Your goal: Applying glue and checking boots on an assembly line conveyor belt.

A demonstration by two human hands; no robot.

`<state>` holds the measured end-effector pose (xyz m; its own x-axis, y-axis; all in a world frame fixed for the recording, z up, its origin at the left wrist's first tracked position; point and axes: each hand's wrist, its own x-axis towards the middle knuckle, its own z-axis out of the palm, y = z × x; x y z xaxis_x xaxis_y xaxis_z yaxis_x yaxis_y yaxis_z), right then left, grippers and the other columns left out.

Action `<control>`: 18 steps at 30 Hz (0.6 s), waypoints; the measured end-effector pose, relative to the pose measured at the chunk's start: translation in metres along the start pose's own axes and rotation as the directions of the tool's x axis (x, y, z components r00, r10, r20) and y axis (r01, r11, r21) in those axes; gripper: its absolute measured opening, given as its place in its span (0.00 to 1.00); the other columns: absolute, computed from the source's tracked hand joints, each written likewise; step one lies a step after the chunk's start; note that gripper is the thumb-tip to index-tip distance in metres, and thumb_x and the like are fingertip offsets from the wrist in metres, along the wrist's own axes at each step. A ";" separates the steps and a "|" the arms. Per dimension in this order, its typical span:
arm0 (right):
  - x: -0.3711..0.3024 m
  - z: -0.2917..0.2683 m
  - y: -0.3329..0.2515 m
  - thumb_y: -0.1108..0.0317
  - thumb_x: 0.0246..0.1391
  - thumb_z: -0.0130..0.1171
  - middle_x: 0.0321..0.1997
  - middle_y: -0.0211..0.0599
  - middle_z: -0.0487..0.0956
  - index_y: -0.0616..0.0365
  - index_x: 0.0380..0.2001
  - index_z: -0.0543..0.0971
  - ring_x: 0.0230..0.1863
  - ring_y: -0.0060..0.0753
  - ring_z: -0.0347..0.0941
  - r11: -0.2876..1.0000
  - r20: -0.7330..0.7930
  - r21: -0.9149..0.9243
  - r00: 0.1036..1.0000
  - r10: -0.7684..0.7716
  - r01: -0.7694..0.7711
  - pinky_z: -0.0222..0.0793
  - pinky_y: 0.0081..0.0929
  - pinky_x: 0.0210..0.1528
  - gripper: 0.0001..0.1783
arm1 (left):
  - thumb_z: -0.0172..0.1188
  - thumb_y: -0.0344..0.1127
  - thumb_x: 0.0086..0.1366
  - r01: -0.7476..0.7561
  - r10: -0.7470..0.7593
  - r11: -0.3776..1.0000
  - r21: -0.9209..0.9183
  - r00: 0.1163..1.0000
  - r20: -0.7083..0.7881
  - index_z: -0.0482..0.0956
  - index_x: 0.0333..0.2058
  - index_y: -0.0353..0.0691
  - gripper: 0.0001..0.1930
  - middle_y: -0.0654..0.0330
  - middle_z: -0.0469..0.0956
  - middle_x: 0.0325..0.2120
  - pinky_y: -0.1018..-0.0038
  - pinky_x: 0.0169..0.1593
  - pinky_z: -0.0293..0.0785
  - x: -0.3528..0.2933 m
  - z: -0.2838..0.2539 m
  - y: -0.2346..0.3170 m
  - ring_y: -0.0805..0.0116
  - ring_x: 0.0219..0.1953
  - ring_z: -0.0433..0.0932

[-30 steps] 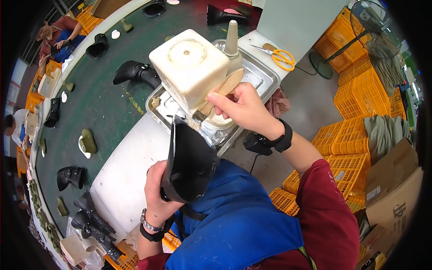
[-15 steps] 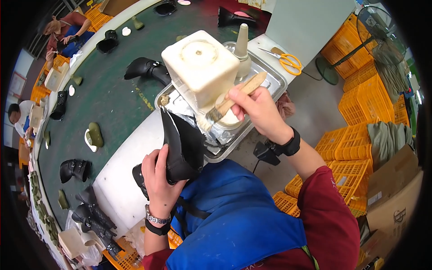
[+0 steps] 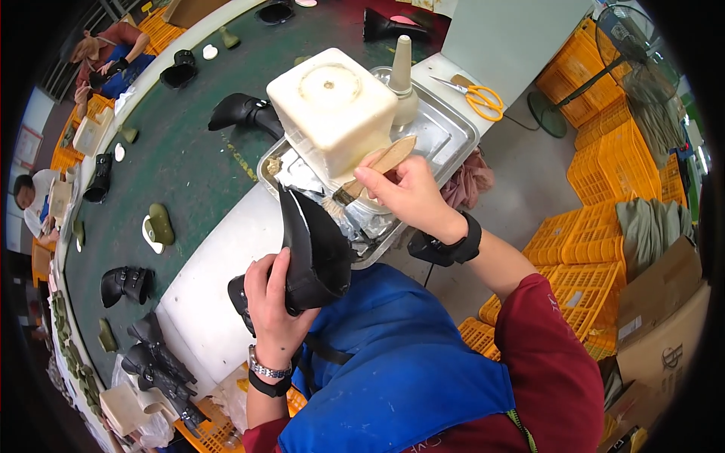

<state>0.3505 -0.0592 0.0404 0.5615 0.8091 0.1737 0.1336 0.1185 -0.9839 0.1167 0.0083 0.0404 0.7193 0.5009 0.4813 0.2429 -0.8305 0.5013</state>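
Observation:
My left hand (image 3: 276, 302) is wrapped round a black boot (image 3: 313, 249), its open shaft tilted up toward the tray. In my right hand (image 3: 404, 189) is a flat wooden-handled brush (image 3: 385, 164), pinched by the handle. The brush's pale bristles hang over the metal tray (image 3: 453, 147), close to the boot's upper edge. Behind the brush an upside-down cream container (image 3: 332, 106) stands over a small pot that my hand and the brush partly hide. A pale nozzle bottle (image 3: 402, 83) stands on the tray beside the container.
Yellow-handled scissors (image 3: 481, 100) lie on the white ledge right of the tray. Black boots (image 3: 243, 112) and green shoe forms (image 3: 159, 224) rest on the green table (image 3: 200, 166). Orange crates (image 3: 604, 177) and a fan (image 3: 630, 41) are at right. Two people work at far left.
My right hand has drawn the brush down and left, nearer the boot. The boot in my left hand has shifted slightly right.

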 end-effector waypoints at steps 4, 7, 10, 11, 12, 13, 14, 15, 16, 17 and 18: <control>-0.003 0.000 -0.006 0.69 0.51 0.56 0.18 0.27 0.72 0.63 0.26 0.76 0.19 0.14 0.63 0.958 0.078 -0.168 0.972 -0.223 0.233 0.59 0.16 0.22 0.07 | 0.69 0.27 0.30 0.035 -0.036 0.998 0.053 0.999 0.020 0.66 0.51 0.38 0.41 0.49 0.68 0.41 0.58 0.50 0.61 -0.001 -0.001 -0.002 0.49 0.44 0.67; -0.013 -0.002 -0.014 0.70 0.51 0.57 0.21 0.28 0.74 0.62 0.26 0.76 0.22 0.15 0.66 0.953 0.186 -0.185 0.961 -0.206 0.240 0.62 0.16 0.26 0.06 | 0.68 0.26 0.30 0.065 -0.063 0.992 0.105 0.998 -0.021 0.66 0.51 0.38 0.41 0.49 0.67 0.42 0.56 0.52 0.59 -0.002 0.000 -0.006 0.49 0.45 0.66; -0.015 -0.002 -0.019 0.70 0.51 0.57 0.22 0.29 0.74 0.62 0.26 0.76 0.22 0.16 0.66 0.974 0.264 -0.137 0.955 -0.138 0.179 0.62 0.16 0.26 0.06 | 0.68 0.25 0.31 0.072 -0.063 0.988 0.140 0.996 -0.065 0.66 0.51 0.39 0.41 0.49 0.66 0.43 0.55 0.54 0.57 -0.003 0.001 -0.009 0.49 0.46 0.65; -0.015 -0.001 -0.020 0.70 0.51 0.56 0.22 0.28 0.74 0.62 0.26 0.77 0.22 0.15 0.66 0.981 0.289 -0.110 0.949 -0.125 0.162 0.62 0.16 0.25 0.06 | 0.68 0.25 0.31 0.071 -0.060 0.983 0.169 0.996 -0.072 0.66 0.51 0.39 0.40 0.49 0.66 0.44 0.55 0.54 0.57 -0.003 0.002 -0.010 0.49 0.47 0.65; -0.015 -0.001 -0.021 0.70 0.51 0.56 0.22 0.28 0.74 0.62 0.26 0.77 0.22 0.15 0.66 0.981 0.288 -0.110 0.949 -0.125 0.163 0.62 0.16 0.25 0.06 | 0.68 0.25 0.31 0.071 -0.059 0.983 0.169 0.996 -0.072 0.66 0.51 0.39 0.40 0.49 0.66 0.44 0.55 0.54 0.57 -0.003 0.002 -0.010 0.49 0.47 0.65; -0.015 -0.001 -0.021 0.70 0.51 0.56 0.21 0.27 0.74 0.62 0.27 0.76 0.21 0.15 0.66 0.990 0.246 -0.075 0.965 -0.095 0.117 0.62 0.15 0.24 0.06 | 0.67 0.25 0.32 0.067 -0.054 0.980 0.187 0.996 -0.076 0.66 0.51 0.39 0.40 0.49 0.66 0.44 0.55 0.54 0.57 -0.003 0.003 -0.011 0.49 0.47 0.65; -0.016 0.000 -0.022 0.69 0.52 0.55 0.21 0.27 0.73 0.62 0.28 0.76 0.21 0.14 0.66 0.997 0.207 -0.037 0.976 -0.062 0.071 0.61 0.14 0.23 0.06 | 0.67 0.25 0.32 0.063 -0.048 0.976 0.207 0.996 -0.080 0.66 0.51 0.39 0.40 0.50 0.65 0.44 0.55 0.55 0.56 -0.003 0.003 -0.011 0.49 0.47 0.64; -0.018 0.000 -0.023 0.69 0.52 0.55 0.21 0.27 0.73 0.62 0.28 0.76 0.21 0.14 0.66 0.997 0.209 -0.037 0.976 -0.062 0.071 0.61 0.14 0.23 0.06 | 0.67 0.25 0.32 0.068 -0.052 0.976 0.206 0.995 -0.081 0.66 0.51 0.39 0.40 0.50 0.65 0.44 0.55 0.55 0.56 -0.003 0.003 -0.012 0.49 0.47 0.64; -0.020 0.000 -0.024 0.69 0.53 0.55 0.21 0.26 0.73 0.62 0.29 0.76 0.21 0.13 0.66 0.998 0.205 0.060 0.979 0.019 -0.032 0.61 0.12 0.22 0.07 | 0.67 0.25 0.33 0.060 -0.041 0.972 0.229 0.995 -0.088 0.66 0.51 0.40 0.40 0.49 0.65 0.44 0.55 0.54 0.56 -0.003 0.004 -0.012 0.49 0.47 0.64; -0.023 0.000 -0.025 0.69 0.53 0.54 0.20 0.26 0.72 0.62 0.30 0.75 0.20 0.13 0.66 0.979 0.209 0.171 0.975 0.074 -0.111 0.61 0.11 0.21 0.07 | 0.67 0.25 0.33 0.053 -0.030 0.967 0.251 0.995 -0.095 0.66 0.51 0.40 0.40 0.49 0.65 0.44 0.54 0.54 0.57 -0.003 0.004 -0.012 0.49 0.47 0.64; -0.025 0.002 -0.024 0.69 0.53 0.54 0.20 0.26 0.72 0.62 0.30 0.75 0.20 0.13 0.66 0.979 0.209 0.156 0.973 0.098 -0.132 0.61 0.11 0.21 0.07 | 0.67 0.25 0.33 0.054 -0.030 0.966 0.251 0.995 -0.097 0.66 0.51 0.40 0.40 0.49 0.65 0.44 0.54 0.54 0.57 -0.003 0.004 -0.012 0.49 0.47 0.64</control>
<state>0.3321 -0.0811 0.0597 0.3890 0.9190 0.0643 -0.0702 0.0992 -0.9926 0.1146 0.0156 0.0302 0.6452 0.5468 0.5336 0.4368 -0.8370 0.3296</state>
